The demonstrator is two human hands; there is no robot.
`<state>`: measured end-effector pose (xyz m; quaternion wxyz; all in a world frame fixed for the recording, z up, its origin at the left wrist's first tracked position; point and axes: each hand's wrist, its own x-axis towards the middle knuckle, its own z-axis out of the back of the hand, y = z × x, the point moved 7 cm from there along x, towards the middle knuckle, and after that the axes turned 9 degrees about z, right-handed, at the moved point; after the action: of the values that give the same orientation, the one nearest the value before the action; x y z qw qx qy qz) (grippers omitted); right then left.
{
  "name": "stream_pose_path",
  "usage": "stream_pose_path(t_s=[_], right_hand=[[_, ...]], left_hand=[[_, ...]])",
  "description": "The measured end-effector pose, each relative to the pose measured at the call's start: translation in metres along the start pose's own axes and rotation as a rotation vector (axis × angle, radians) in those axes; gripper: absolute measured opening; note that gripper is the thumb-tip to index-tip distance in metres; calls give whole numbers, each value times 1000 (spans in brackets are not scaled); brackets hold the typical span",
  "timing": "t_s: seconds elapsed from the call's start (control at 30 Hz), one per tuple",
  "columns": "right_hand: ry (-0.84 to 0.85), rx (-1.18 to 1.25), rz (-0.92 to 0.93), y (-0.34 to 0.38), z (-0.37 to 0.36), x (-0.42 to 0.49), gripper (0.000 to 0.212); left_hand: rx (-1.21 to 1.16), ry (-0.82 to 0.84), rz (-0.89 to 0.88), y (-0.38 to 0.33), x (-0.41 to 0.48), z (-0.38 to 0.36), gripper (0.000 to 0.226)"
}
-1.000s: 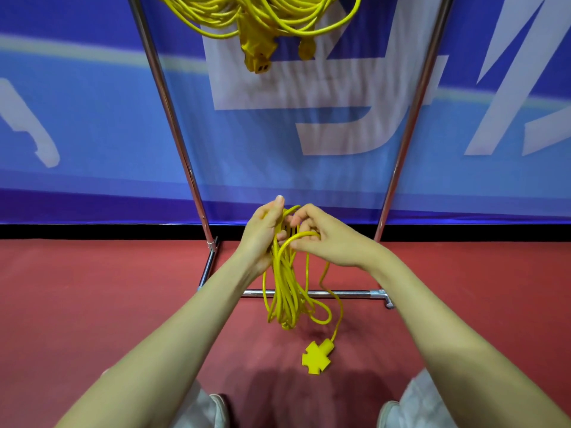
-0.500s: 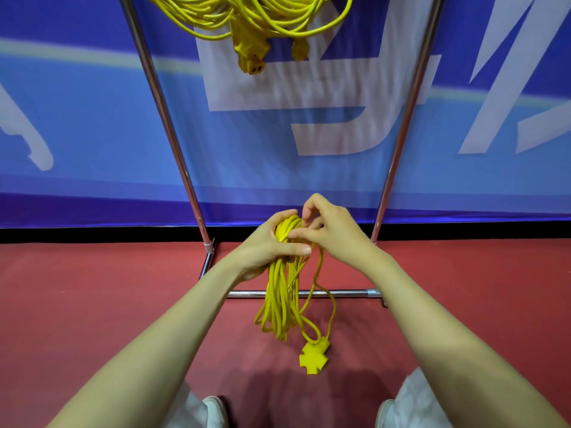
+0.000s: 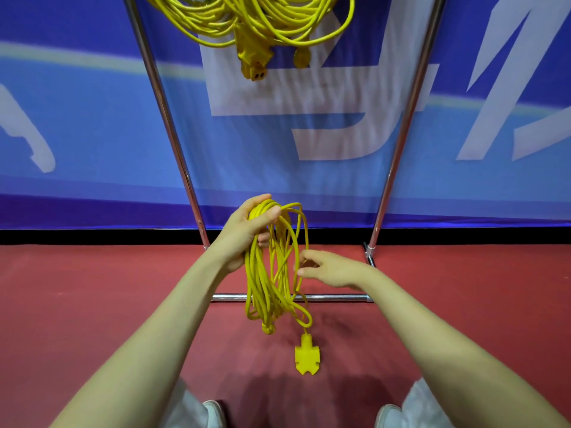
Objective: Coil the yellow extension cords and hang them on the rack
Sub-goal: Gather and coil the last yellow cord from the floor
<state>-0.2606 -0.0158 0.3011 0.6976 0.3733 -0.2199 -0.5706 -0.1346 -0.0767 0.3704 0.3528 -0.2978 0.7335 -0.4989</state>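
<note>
- Yellow extension cord (image 3: 262,282) is held as a long hanging bundle of loops in front of the rack (image 3: 168,125). Its top is gathered in the left hand (image 3: 244,236), whose fingers and thumb are wrapped round the strands.
- The right hand (image 3: 332,268) is placed just beside the bundle's outer strand, with thumb and forefinger lightly curled at it. Whether that strand is actually pinched cannot be told.
- A short tail is left uncoiled. It ends in a three-way socket block (image 3: 307,356), which dangles below the loops, low over the red floor (image 3: 92,304).
- Other yellow cords (image 3: 262,23) are seen already draped at the top of the rack.
- The coiling step is judged to be nearly complete, and hanging has not yet been done for this cord.
- For the next move, the tail would probably have to be taken up by the right hand and laid in as a last loop. The left grip must be kept tight meanwhile, so that no loops slip out. Only then could the bundle be raised to the rack's top bar, which lies out of view.
</note>
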Motion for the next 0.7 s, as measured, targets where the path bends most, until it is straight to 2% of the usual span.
stream_pose_path(t_s=[0.1, 0.17, 0.23, 0.33, 0.4, 0.5, 0.6, 0.7], right_hand=[[-79, 178, -22, 0, 7, -3, 6], [-207, 339, -32, 0, 19, -4, 17], [-360, 340, 15, 3, 38, -7, 20], [-519, 202, 104, 9, 66, -15, 14], [-508, -2, 117, 11, 73, -21, 9], [-364, -250, 108, 8, 62, -19, 7], [-297, -249, 90, 1, 53, -18, 6], [-307, -171, 57, -5, 53, -22, 10]], left_hand=[[37, -27, 15, 0, 0, 8, 41], [98, -28, 38, 1, 0, 11, 34], [183, 3, 53, 3, -1, 10, 27], [268, 64, 75, 2, -5, 11, 32], [279, 119, 91, -1, -9, 11, 37], [266, 203, 101, -4, -15, 11, 44], [266, 247, 81, -8, -17, 8, 42], [190, 234, 68, -12, -17, 7, 39]])
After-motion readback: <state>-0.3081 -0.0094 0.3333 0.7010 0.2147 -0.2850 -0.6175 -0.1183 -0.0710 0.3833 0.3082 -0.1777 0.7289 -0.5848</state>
